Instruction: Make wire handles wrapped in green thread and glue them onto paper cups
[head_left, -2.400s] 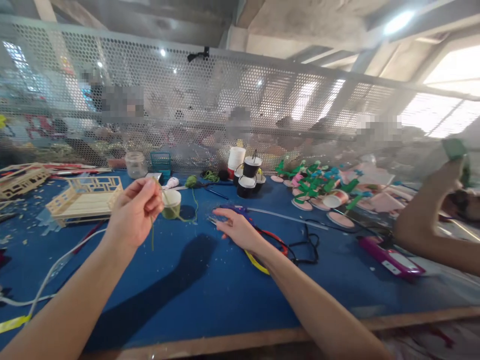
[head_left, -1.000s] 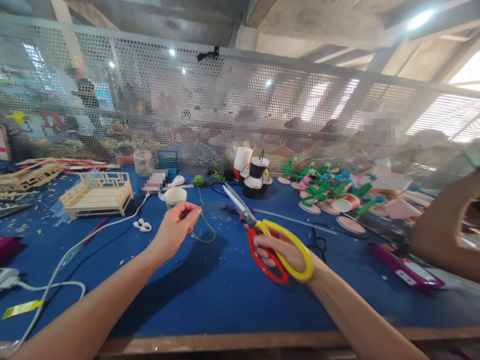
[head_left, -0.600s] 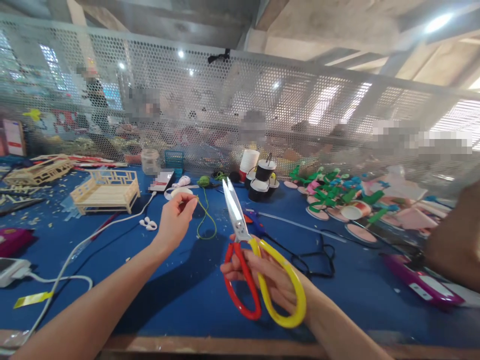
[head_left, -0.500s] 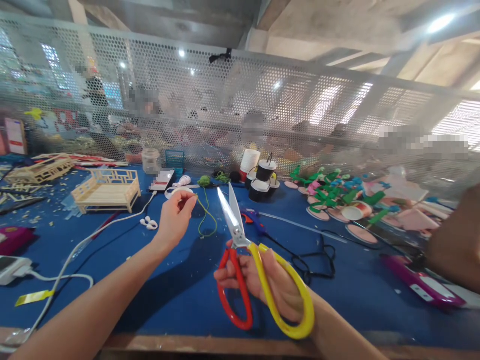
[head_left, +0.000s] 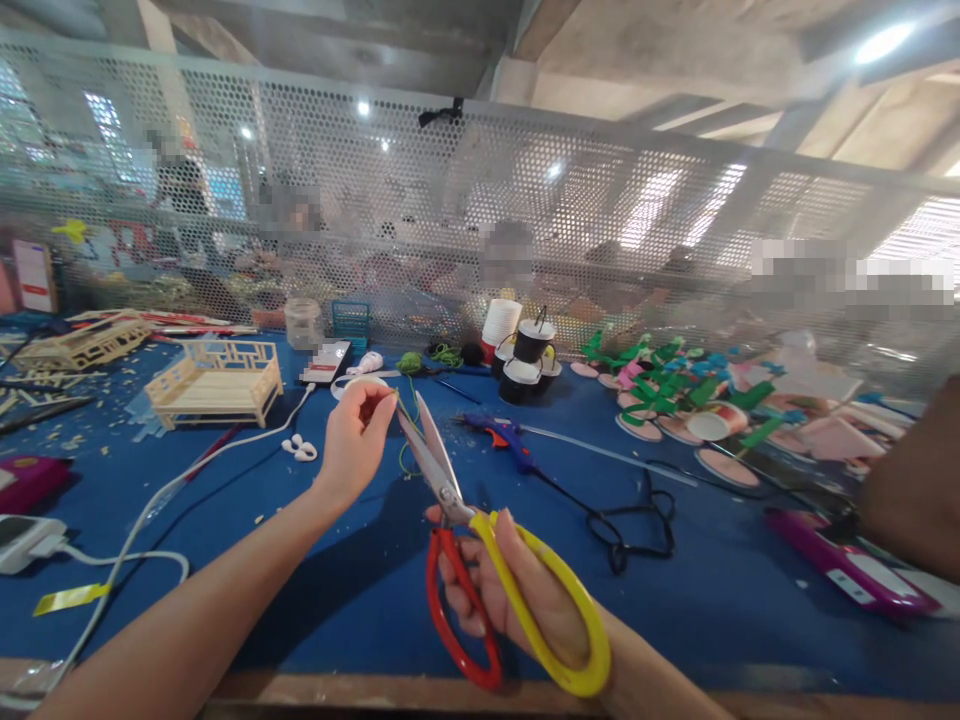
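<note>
Pinching a green string [head_left: 409, 432] between thumb and fingertips, the left hand [head_left: 356, 440] hangs above the middle of the desk [head_left: 315, 590], and the string droops from it in a loop toward the blue top. The right hand [head_left: 510, 590], close to the front edge, grips scissors [head_left: 450, 500] through their red and yellow loops. Their long axis runs from the handles at the front edge away and leftward, tips up at the string just below the left fingers. The blades look slightly parted; whether the string lies between them I cannot tell.

Along the far edge stand a clear jar [head_left: 303, 322], contents unclear, a blue basket [head_left: 350, 320], a stack of white cups [head_left: 501, 322] and black cups [head_left: 532, 340]. A paper cup [head_left: 352, 384] sits half hidden behind the left hand.

A yarn ball [head_left: 409, 362] and a phone [head_left: 328, 360] lie near the far edge, and a wooden model bed [head_left: 217, 380] stands toward the far left corner. A glue gun [head_left: 499, 432] and its black cord [head_left: 637, 520] lie right of the scissors. Foam flowers [head_left: 660, 385] crowd the far right, a purple device [head_left: 855, 575] lies nearer the right edge, and another person's arm [head_left: 911, 480] reaches in there. A white cable [head_left: 172, 480] crosses the left side.
</note>
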